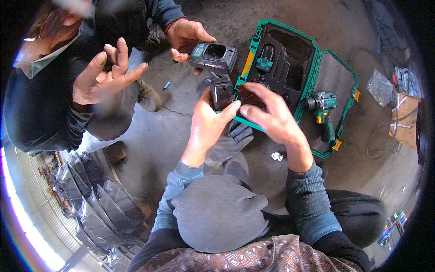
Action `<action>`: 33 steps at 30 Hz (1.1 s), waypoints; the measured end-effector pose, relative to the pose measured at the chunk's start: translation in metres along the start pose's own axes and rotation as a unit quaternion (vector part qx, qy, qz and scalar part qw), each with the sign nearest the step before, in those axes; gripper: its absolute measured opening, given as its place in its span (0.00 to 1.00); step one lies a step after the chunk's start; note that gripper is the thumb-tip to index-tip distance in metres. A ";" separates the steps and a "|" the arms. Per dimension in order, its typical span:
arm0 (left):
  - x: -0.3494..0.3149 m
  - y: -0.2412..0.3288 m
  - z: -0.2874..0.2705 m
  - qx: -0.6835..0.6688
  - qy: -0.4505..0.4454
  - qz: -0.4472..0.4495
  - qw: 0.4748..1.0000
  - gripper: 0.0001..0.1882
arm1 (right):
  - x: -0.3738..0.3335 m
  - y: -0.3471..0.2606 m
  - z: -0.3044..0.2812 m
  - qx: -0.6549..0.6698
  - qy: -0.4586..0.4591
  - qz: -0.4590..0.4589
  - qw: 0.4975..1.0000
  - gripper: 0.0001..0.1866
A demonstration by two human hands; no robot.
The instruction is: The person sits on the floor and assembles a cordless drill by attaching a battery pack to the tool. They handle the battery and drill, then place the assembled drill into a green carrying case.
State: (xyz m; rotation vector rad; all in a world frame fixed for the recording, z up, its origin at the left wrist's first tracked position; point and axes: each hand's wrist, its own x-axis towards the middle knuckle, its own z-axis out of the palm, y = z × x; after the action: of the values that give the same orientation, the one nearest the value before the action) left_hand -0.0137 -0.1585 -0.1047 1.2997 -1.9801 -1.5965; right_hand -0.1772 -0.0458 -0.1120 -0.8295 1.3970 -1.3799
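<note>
My left hand is closed around a black power-tool battery pack, its slotted end up. My right hand is beside it, thumb and fingers apart in a curve over the near left rim of an open green tool case; whether it touches the rim I cannot tell. Just beyond the battery, another person's hand holds a black battery charger. A green and black power tool sits in the case's moulded tray. On the opened lid lies a green cordless drill.
The other person's free hand is raised at the left. A dark glove, crumpled white paper and a small blue-tipped item lie on the floor. A cardboard box and clear plastic bag are at the right; dark curved parts stand lower left.
</note>
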 end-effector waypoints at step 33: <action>-0.009 0.068 0.082 0.125 -0.508 0.071 0.849 0.33 | -0.067 -0.072 -0.072 -0.556 -0.276 0.103 0.777 0.22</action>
State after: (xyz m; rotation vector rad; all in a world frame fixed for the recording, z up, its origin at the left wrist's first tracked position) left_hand -0.0969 -0.1013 -0.0707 0.2635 -2.8364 -2.2600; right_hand -0.2362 0.0311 -0.0379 -1.5950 1.6724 0.0576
